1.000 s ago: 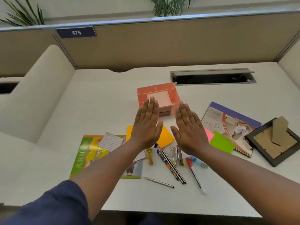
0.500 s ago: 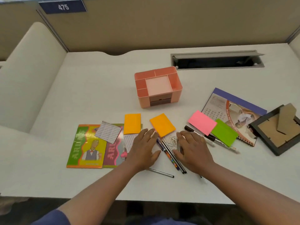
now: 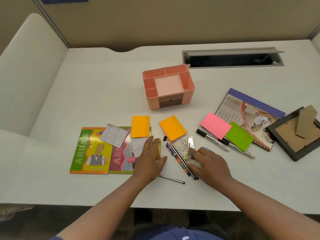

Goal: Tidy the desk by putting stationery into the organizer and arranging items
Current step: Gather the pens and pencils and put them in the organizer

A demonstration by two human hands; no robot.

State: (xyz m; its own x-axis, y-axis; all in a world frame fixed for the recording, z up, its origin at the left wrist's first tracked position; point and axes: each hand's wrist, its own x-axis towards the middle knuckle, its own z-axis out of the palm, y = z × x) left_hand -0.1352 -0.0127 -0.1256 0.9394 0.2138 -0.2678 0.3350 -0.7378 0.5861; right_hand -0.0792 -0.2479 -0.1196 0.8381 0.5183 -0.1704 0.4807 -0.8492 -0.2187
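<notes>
White desk, beige partition, perhaps cable hatch

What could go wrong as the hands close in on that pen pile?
1. The loose paper clips lie tangled beside the pens; scooping with the right hand may scatter them.
2. The lone pencil sits near the desk edge and could roll off.
3. The left hand rests on the booklets; dragging could shift the label sheets.
</notes>
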